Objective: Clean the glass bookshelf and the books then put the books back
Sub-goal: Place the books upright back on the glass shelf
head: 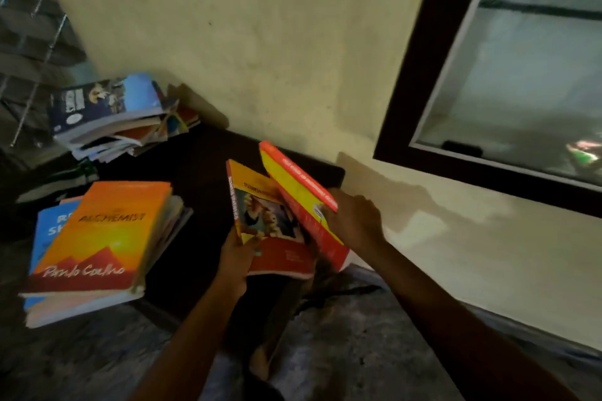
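My left hand (236, 257) grips the lower spine edge of a yellow and red book with a picture on its cover (267, 221), held tilted above a dark low table (195, 166). My right hand (353, 220) holds a second red and yellow book (299, 189) by its near end, leaning against the first. An orange "Alchemist" book (104, 231) tops a pile at the table's left front, over a blue book (49, 225). Another untidy pile of books (110, 114) lies at the far left. The glass bookshelf (29, 42) with metal rods shows dimly at the upper left.
A cream wall (260, 42) runs behind the table. A dark-framed window (521, 75) fills the upper right. The grey floor (342, 352) lies below, with my foot (260, 365) near the table's front edge.
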The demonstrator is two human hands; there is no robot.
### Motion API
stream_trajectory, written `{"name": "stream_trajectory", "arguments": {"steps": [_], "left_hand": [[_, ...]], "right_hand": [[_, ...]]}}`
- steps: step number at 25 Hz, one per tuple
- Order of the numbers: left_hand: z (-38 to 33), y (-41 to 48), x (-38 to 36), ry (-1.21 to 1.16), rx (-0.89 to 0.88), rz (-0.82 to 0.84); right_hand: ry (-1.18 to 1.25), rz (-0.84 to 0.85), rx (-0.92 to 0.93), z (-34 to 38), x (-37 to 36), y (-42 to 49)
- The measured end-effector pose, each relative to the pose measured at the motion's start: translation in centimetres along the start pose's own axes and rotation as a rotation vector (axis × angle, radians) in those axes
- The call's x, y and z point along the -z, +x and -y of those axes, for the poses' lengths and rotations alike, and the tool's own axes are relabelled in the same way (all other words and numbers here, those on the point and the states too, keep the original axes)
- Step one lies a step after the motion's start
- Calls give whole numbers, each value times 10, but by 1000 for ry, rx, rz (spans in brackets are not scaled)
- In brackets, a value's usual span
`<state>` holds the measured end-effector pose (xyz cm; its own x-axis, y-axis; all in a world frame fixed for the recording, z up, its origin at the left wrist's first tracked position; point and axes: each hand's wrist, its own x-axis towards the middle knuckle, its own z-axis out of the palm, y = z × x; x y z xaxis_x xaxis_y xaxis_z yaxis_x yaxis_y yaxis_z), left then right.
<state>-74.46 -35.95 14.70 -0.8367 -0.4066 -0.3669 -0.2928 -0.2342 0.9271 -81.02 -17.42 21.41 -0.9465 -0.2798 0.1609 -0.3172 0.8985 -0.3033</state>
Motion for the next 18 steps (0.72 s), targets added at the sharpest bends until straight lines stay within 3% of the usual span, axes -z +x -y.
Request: {"name": "stream_trajectory", "arguments": {"steps": [4, 9, 13, 18], "left_hand": [[-32, -57, -49, 157, -159, 140], [-55, -92, -165, 344, -364, 429], [-38, -121, -313, 605, -639, 699], [4, -188, -484, 474, -732, 942]], "right_hand": [[296, -126, -97, -100, 52, -55], [482, -332, -386, -198, 111, -130], [471, -542, -675, -279, 160, -198], [334, -856, -1003, -379, 216, -285]]}}
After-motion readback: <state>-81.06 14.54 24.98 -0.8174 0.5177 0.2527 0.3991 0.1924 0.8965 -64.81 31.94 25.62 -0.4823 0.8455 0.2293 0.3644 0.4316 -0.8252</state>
